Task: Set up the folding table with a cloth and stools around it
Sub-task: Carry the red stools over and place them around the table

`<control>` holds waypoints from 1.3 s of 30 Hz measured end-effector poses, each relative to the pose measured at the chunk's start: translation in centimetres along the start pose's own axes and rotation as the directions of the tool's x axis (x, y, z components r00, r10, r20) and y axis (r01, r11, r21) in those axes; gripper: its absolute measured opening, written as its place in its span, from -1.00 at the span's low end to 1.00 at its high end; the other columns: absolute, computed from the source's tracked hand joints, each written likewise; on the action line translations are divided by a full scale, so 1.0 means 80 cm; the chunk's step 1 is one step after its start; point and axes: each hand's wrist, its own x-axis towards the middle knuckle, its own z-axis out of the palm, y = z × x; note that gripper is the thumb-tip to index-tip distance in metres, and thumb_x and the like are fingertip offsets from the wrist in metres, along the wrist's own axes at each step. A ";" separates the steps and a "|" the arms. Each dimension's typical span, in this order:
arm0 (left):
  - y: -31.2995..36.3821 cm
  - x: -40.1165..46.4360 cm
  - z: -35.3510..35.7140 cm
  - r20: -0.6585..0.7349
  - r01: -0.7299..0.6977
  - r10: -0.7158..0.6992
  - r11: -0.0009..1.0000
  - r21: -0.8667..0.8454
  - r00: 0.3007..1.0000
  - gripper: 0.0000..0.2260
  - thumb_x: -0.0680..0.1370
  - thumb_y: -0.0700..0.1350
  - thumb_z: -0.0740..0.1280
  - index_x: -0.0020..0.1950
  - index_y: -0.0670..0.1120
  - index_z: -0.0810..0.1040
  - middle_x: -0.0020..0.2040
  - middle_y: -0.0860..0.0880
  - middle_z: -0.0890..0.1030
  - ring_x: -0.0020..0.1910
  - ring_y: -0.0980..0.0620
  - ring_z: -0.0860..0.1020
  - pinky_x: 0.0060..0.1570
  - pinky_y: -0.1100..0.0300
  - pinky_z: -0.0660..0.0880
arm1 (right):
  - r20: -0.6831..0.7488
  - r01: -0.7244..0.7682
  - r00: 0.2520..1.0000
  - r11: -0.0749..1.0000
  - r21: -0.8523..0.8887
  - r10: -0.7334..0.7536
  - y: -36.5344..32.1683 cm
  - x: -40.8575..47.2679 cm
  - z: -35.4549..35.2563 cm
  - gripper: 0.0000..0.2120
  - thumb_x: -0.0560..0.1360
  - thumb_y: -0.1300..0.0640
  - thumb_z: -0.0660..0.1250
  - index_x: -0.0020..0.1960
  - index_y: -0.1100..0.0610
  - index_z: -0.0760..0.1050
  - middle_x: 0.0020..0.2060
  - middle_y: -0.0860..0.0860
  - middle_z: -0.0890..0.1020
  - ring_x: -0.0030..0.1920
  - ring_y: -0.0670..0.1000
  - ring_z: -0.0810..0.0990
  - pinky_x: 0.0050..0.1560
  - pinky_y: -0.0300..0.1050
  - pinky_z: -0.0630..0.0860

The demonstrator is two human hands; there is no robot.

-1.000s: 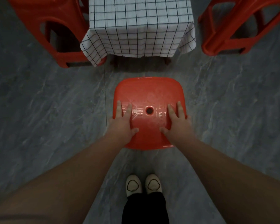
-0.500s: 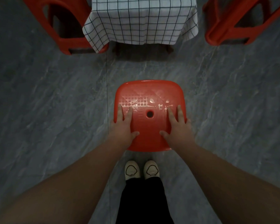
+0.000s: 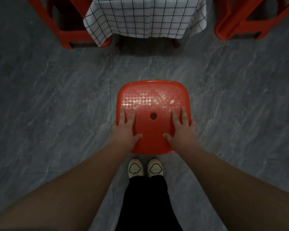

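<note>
A red plastic stool (image 3: 153, 99) stands on the grey floor right in front of me, its square seat with a centre hole facing up. My left hand (image 3: 126, 129) grips the seat's left edge and my right hand (image 3: 182, 129) grips its right edge, thumbs lying on top. Beyond it at the top is the folding table, covered by a white cloth with a dark grid (image 3: 145, 15) that hangs down over the near side. One red stool (image 3: 65, 30) stands at the table's left and another red stool (image 3: 240, 22) at its right.
Grey marbled floor tiles (image 3: 57, 97) spread out on both sides of the held stool. My two white shoes (image 3: 145, 168) and dark trouser legs are just behind the stool. A table foot (image 3: 176, 43) shows under the cloth's hem.
The gap between the held stool and the table has grown, and the table and side stools have slid toward the top of the view. Both hands keep the same hold on the seat.
</note>
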 end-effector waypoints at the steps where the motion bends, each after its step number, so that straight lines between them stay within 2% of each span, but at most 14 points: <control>1: -0.001 0.001 0.000 -0.005 0.000 0.000 1.000 0.004 1.000 -0.07 0.51 0.12 0.44 0.59 0.29 -0.21 0.58 0.10 -0.40 0.56 -0.28 0.04 0.44 -0.25 0.28 | 0.004 -0.004 1.000 1.000 -0.010 0.004 0.000 0.000 0.000 -0.05 0.50 -0.20 0.39 0.56 -0.31 -0.29 0.54 -0.23 -0.38 0.56 0.30 -0.13 0.41 0.32 0.28; 4: -0.001 0.003 -0.003 0.000 0.008 -0.008 1.000 0.022 1.000 -0.11 0.51 0.14 0.43 0.58 0.30 -0.18 0.60 0.10 -0.35 0.57 -0.27 0.00 0.43 -0.28 0.27 | 0.027 -0.018 0.999 0.999 -0.035 0.019 -0.002 0.002 -0.003 -0.07 0.51 -0.18 0.38 0.55 -0.32 -0.28 0.54 -0.23 -0.37 0.57 0.30 -0.12 0.40 0.32 0.29; 6: 0.001 0.004 -0.012 0.005 0.006 -0.006 0.997 0.075 1.000 -0.20 0.55 0.17 0.35 0.59 0.27 -0.15 0.62 0.05 -0.28 0.58 -0.28 -0.07 0.47 -0.28 0.20 | 0.065 -0.025 0.998 0.999 -0.031 0.027 -0.005 0.004 -0.014 -0.13 0.54 -0.20 0.33 0.57 -0.31 -0.25 0.56 -0.22 -0.33 0.57 0.29 -0.10 0.42 0.33 0.25; 9: 0.006 -0.002 -0.034 -0.017 -0.038 0.041 0.989 0.145 0.999 -0.36 0.61 0.15 0.21 0.62 0.18 -0.04 0.65 -0.03 -0.13 0.58 -0.29 -0.05 0.50 -0.25 0.14 | 0.102 0.004 0.995 0.997 -0.080 0.004 -0.012 0.003 -0.041 -0.24 0.57 -0.23 0.24 0.62 -0.17 -0.11 0.62 -0.07 -0.14 0.59 0.25 -0.06 0.48 0.32 0.15; 11: 0.009 -0.017 -0.054 -0.028 -0.083 0.089 0.985 0.154 0.996 -0.39 0.62 0.11 0.17 0.62 0.13 0.00 0.64 -0.07 -0.02 0.58 -0.26 -0.01 0.50 -0.23 0.14 | 0.106 0.036 0.994 0.994 -0.105 -0.025 -0.020 -0.008 -0.061 -0.28 0.60 -0.20 0.22 0.63 -0.05 -0.01 0.63 0.02 0.00 0.59 0.23 -0.01 0.51 0.29 0.14; 17: 0.027 -0.132 -0.126 -0.097 -0.123 0.141 0.977 0.172 0.985 -0.42 0.63 0.09 0.16 0.62 0.01 0.09 0.61 -0.13 0.15 0.57 -0.22 0.10 0.50 -0.18 0.16 | 0.000 0.153 0.988 0.979 -0.136 -0.155 -0.055 -0.112 -0.147 -0.36 0.61 -0.14 0.19 0.60 0.07 0.14 0.56 0.11 0.24 0.52 0.18 0.21 0.46 0.17 0.28; 22: 0.024 -0.268 -0.186 -0.186 -0.122 0.149 0.982 0.146 0.971 -0.39 0.62 0.13 0.16 0.62 -0.04 0.10 0.61 -0.17 0.15 0.58 -0.23 0.09 0.50 -0.14 0.14 | -0.102 0.279 0.949 0.944 -0.174 -0.299 -0.084 -0.243 -0.212 -0.38 0.61 -0.16 0.19 0.59 0.06 0.18 0.56 0.08 0.27 0.56 0.14 0.15 0.47 0.12 0.24; 29: 0.008 -0.425 -0.265 -0.380 -0.067 0.094 0.994 0.085 0.920 -0.38 0.63 0.21 0.13 0.63 0.04 0.03 0.63 -0.12 0.09 0.59 -0.20 0.01 0.53 -0.16 0.08 | -0.166 0.416 0.874 0.879 -0.233 -0.457 -0.129 -0.393 -0.282 -0.36 0.63 -0.20 0.13 0.61 0.04 0.11 0.59 0.08 0.18 0.58 0.14 0.07 0.54 0.11 0.14; 33: -0.007 -0.481 -0.297 -0.482 -0.020 0.076 0.993 0.120 0.873 -0.36 0.61 0.25 0.08 0.63 0.06 0.01 0.63 -0.12 0.09 0.59 -0.21 0.02 0.53 -0.16 0.07 | -0.171 0.483 0.822 0.824 -0.296 -0.543 -0.161 -0.439 -0.306 -0.34 0.62 -0.21 0.12 0.62 0.04 0.08 0.60 0.08 0.16 0.59 0.14 0.06 0.55 0.12 0.11; 39: -0.048 -0.530 -0.346 -0.561 0.030 0.015 0.997 0.070 0.827 -0.35 0.60 0.25 0.10 0.63 0.07 0.02 0.63 -0.10 0.10 0.60 -0.20 0.01 0.52 -0.17 0.08 | -0.191 0.553 0.743 0.749 -0.365 -0.642 -0.246 -0.469 -0.344 -0.34 0.62 -0.20 0.13 0.63 -0.01 0.04 0.61 0.05 0.12 0.60 0.12 0.01 0.56 0.11 0.07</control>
